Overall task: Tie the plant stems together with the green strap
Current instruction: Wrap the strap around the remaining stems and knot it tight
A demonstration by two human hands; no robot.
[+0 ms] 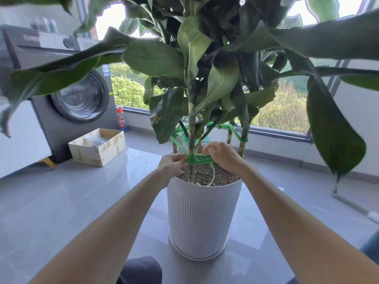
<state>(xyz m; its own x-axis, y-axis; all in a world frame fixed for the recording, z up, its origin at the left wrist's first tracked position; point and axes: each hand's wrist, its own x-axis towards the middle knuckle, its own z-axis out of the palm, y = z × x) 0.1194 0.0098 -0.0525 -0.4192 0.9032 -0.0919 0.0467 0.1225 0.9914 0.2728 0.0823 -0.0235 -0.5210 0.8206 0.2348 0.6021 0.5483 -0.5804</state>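
The big leaves (155, 58) run off the top and both sides and cover the upper parts of the stems, so where each stem goes above the middle is hidden. The rear stems (244, 132) show only in short lengths between the foliage. The far run of the green strap (200, 159) shows in pieces: it wraps a rear stem on the right and crosses toward the left behind the hanging leaves, and its back side cannot be followed. A drooping leaf covers part of the washing machine (78, 99) at the left. A dark knee (141, 269) is cut off at the bottom edge.

The strap's near part sits low on the front stem (191, 130), just above the soil (205, 173) in the white ribbed pot (202, 218), looped around that stem.

The left hand (171, 165) pinches the strap just left of the front stem, fingers drawn close together on it. The right hand (223, 155) is curled over the strap just right of the stem, its back toward the camera; its fingertips grip the strap, though which fingers do so is hard to make out. A thin pale green hoop (213, 173) stands in the soil beneath the right hand.

The pot rests on the grey tiled floor (61, 201), with a cardboard box (98, 146) and a red-capped bottle (121, 119) near the machine.
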